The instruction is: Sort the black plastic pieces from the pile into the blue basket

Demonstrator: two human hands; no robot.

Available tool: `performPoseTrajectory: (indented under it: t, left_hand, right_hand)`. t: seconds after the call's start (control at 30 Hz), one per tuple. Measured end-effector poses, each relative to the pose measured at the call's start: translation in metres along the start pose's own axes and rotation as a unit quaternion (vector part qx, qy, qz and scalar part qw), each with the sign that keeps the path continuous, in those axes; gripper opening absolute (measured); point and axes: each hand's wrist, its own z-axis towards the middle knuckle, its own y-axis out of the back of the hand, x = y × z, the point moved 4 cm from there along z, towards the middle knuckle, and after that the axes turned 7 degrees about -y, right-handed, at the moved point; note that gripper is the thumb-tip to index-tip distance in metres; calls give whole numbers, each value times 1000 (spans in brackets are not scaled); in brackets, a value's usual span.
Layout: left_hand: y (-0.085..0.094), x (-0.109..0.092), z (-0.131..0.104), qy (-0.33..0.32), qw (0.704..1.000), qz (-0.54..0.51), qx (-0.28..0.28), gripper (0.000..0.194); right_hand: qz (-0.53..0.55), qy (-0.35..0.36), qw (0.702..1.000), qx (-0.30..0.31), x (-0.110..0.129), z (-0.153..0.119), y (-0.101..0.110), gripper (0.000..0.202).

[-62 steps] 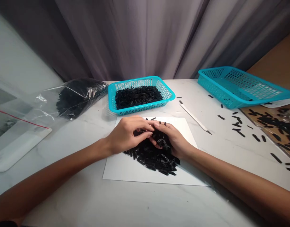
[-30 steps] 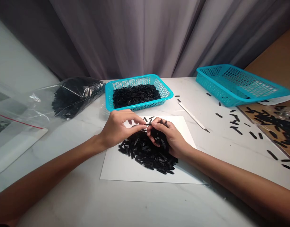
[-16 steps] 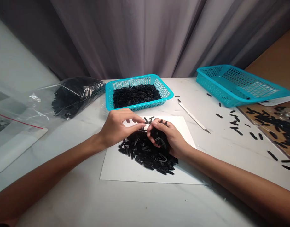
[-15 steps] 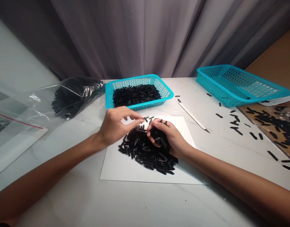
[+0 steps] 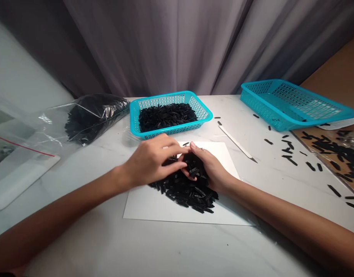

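My right hand is curled round a handful of small black elongated pieces, low over a loose pile of the same pieces. What these pieces are, I cannot tell. My left hand reaches across from the left, thumb and forefinger apart at the opening of my cupped right hand. Nothing shows between its fingers. The pile lies on a white sheet, partly hidden under both hands.
Behind my hands stands a turquoise basket filled with black pieces. A clear bag of dark pieces lies left. Right are a white pencil-shaped tool, another turquoise basket, scattered pieces and a brown board bearing more.
My left hand has moved right and slightly down to the cupped right hand, its thumb and forefinger parting. My right hand stays in place with its handful.
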Motion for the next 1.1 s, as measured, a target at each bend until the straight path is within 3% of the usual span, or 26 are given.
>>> performPoseTrajectory:
  t: [0.1, 0.23, 0.33, 0.6, 0.73, 0.87, 1.1]
  left_hand:
    - [-8, -14, -1, -6, 999, 34, 24, 17]
    - [-4, -2, -4, 26, 999, 15, 36, 19]
    - [1, 6, -4, 25, 999, 18, 32, 17]
    - [2, 7, -4, 10, 1000, -9, 3, 13]
    - [4, 9, -1, 78, 994, -72, -39, 2]
    - [2, 10, 0, 144, 984, -103, -21, 7]
    - [8, 13, 2, 94, 989, -116, -17, 5]
  right_hand:
    - [-12, -7, 1000, 6, 0, -1, -1, 49]
    - [-29, -18, 999, 28, -1, -1, -2, 49]
    - [-12, -13, 999, 31, 1, -1, -2, 36]
    - [-22, -8, 999, 38, 1, 0, -1, 24]
    - [-22, -8, 999, 32, 0, 0, -1, 24]
    - [-13, -14, 1000, 20, -1, 0, -1, 26]
    - [-22, -16, 1000, 8, -1, 0, 1, 31]
